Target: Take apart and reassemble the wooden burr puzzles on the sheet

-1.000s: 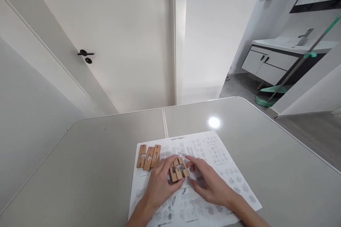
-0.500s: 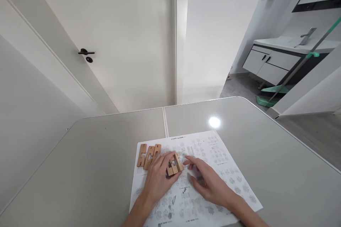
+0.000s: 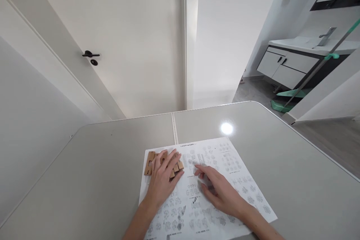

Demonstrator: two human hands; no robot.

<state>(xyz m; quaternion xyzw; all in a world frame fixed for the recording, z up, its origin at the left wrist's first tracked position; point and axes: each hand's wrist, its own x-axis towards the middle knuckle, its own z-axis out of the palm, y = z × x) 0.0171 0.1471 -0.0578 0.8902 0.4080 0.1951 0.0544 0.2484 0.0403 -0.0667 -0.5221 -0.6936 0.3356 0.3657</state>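
My left hand [image 3: 160, 183] lies over a cluster of notched wooden puzzle pieces [image 3: 180, 165], thumb against their near right side and fingers across the top. Much of the cluster is hidden under the fingers. Directly beside it, to the left, a flat notched wooden piece [image 3: 147, 168] with a dark mark rests on the printed sheet [image 3: 185, 213]; others next to it are mostly covered. Over the middle right of the sheet is my right hand [image 3: 221, 193], fingers loosely bent, thumb apart, with nothing in it.
The sheet, covered in small diagrams, lies on a grey table [image 3: 112, 180] with a seam [image 3: 174, 129] across its far half. Beyond stand a white door [image 3: 140, 45] and a wall. A sink cabinet [image 3: 289, 63] and a green broom [image 3: 281, 105] are at the far right.
My left hand has moved left and slightly away from me with the wooden cluster, which now sits against the flat pieces. My right hand stays almost where it was.
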